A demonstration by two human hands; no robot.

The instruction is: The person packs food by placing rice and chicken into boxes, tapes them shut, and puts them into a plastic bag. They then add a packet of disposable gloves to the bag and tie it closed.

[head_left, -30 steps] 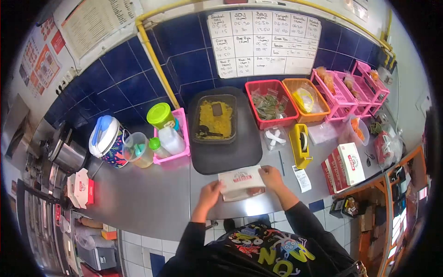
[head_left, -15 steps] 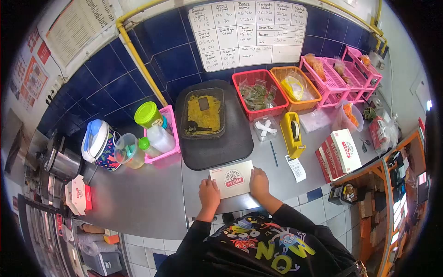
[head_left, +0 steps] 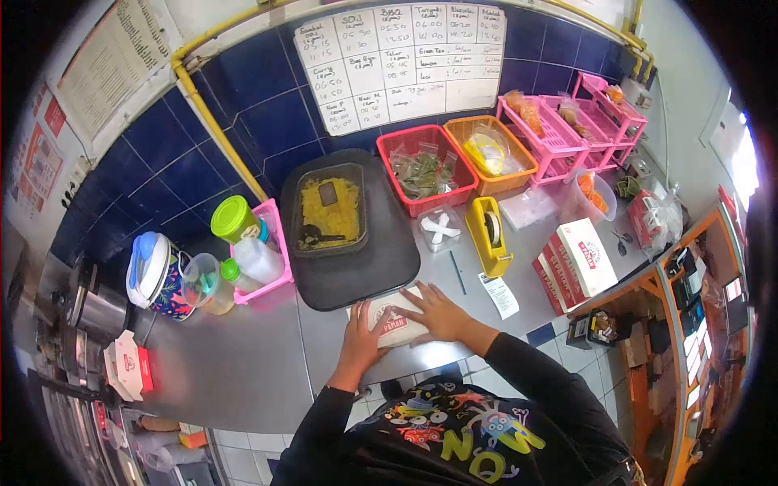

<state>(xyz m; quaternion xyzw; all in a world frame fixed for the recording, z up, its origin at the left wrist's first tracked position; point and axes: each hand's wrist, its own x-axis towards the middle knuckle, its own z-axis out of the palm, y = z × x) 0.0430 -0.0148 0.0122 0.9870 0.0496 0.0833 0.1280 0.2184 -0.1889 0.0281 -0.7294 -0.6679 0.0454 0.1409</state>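
Note:
A white cardboard food box [head_left: 389, 321] with a red round logo lies closed on the steel counter [head_left: 243, 356] near its front edge. My right hand [head_left: 438, 312] lies flat on the lid with fingers spread. My left hand [head_left: 358, 338] presses on the box's left side. Behind the box sits a black tray [head_left: 356, 267] that carries a container of yellow rice [head_left: 328, 212] with a dark scoop in it.
A yellow tape dispenser [head_left: 489, 235], a pen [head_left: 459, 272] and a receipt [head_left: 500, 295] lie to the right. A stack of flat boxes [head_left: 571, 263] stands further right. Red, orange and pink baskets line the back wall. A pink basket with bottles [head_left: 258, 257] and a jug [head_left: 154, 274] stand left.
The box lid has gone from half raised to flat. My right hand moved from the box's right edge onto the top of the lid, and the view shifted left.

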